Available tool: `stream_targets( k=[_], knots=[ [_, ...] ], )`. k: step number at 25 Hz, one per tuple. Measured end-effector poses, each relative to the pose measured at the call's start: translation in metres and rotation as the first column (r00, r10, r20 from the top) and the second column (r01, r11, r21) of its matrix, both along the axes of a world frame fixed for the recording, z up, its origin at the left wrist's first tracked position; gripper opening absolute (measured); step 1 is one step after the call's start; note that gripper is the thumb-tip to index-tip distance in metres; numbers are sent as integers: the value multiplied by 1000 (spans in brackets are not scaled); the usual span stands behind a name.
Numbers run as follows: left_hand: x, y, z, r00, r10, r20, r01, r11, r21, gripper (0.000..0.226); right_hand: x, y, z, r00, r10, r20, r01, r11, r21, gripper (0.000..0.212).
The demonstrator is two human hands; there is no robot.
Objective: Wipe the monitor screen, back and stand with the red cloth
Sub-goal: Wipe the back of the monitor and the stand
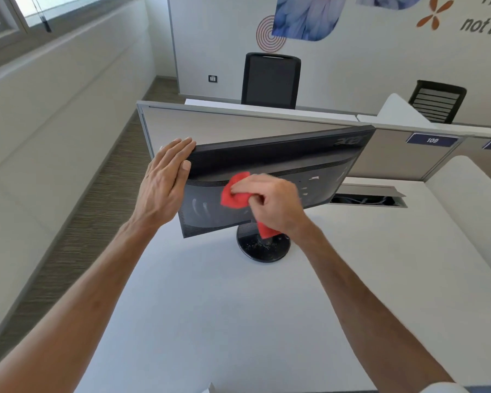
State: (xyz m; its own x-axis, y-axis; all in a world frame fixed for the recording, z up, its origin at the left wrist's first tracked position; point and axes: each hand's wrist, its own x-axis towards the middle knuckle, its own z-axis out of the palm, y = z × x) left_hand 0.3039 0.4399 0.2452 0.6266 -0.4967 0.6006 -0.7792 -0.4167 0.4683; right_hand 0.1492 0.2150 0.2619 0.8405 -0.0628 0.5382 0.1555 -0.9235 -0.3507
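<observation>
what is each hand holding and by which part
The right hand grips the red cloth by its bunched middle, against the back of the monitor. The left hand holds nothing; straight fingers brace the monitor's side edge.

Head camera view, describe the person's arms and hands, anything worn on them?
The left hand and right hand are bare: no gloves, no watch or bracelet on either wrist. The forearms are uncovered; a white sleeve edge shows by the right elbow at the frame's bottom.

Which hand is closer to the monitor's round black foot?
Right. The right hand, gripping the red cloth, is just above the foot; the left hand rests on the monitor edge, higher and further left.
</observation>
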Motion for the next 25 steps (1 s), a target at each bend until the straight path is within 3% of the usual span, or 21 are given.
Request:
stream_targets(
  k=[2, 4, 6, 8, 15, 19, 22, 25],
  knots=[
    [0, 2, 0, 1000, -8, -5, 8, 1000, -15, 49, -5, -28, 6, 956, -276, 99, 263, 956, 126, 52],
    [0, 6, 0, 1000, -24, 7, 24, 999, -34, 48, -4, -50, 17, 837, -544, 67, 529, 834, 159, 51],
    [-2, 9, 0, 999, -50, 11, 50, 997, -57, 47, 5, -55, 19, 749, -661, -47, 662, 747, 61, 44],
    [-3, 11, 2, 997, -70, -16, 68, 993, -92, 46, 16, -39, 19, 720, -678, -147, 673, 734, -89, 34],
    [6, 23, 4, 992, -76, -101, 68, 995, -74, 47, 41, 66, 6, 903, -425, -52, 401, 881, -250, 26],
    [3, 24, 6, 987, -109, -121, 98, 991, -91, 48, 56, 107, -9, 995, -97, -38, 81, 948, -308, 31],
    [4, 24, 11, 982, -139, -131, 129, 989, -77, 48, 56, 112, -25, 986, 160, -53, -168, 922, -348, 31],
    [7, 27, 12, 983, -114, -147, 107, 993, -53, 49, 35, 93, -36, 973, 103, 209, -61, 978, -201, 41]
  ],
)
